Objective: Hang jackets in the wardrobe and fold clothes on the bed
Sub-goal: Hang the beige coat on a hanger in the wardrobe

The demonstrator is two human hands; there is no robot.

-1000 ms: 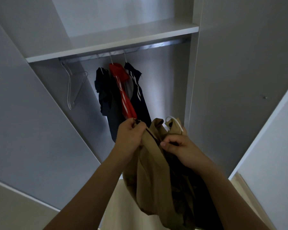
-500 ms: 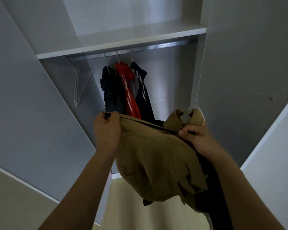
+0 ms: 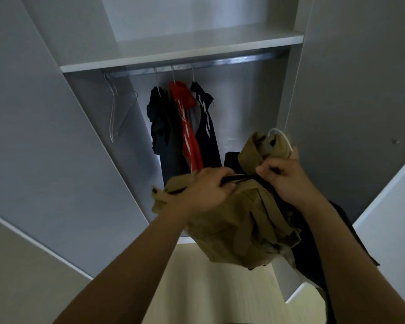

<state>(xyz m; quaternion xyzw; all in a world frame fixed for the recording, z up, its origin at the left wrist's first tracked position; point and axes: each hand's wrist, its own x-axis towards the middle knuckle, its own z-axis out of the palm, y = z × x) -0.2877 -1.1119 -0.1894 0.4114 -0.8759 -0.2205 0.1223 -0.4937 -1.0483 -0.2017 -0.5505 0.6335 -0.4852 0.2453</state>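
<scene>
Left hand (image 3: 207, 185) grips the tan jacket (image 3: 239, 225) at its dark-lined edge, fingers curled over the fabric. Right hand (image 3: 283, 176) pinches the jacket near the collar, beside the white hanger hook (image 3: 281, 136) sticking up from it. Jacket held bunched in front of the open wardrobe (image 3: 360, 90), below the rail (image 3: 232, 60).

Wardrobe grey inside; shelf (image 3: 180, 51) directly above the rail. On the rail: empty wire hangers (image 3: 117, 113) at left, then dark garment (image 3: 161, 127), red striped jacket (image 3: 187, 127), navy striped jacket (image 3: 206, 127) on hangers. Pale floor (image 3: 208, 288) below.

Both forearms raised, reaching forward and up; hands close together.
</scene>
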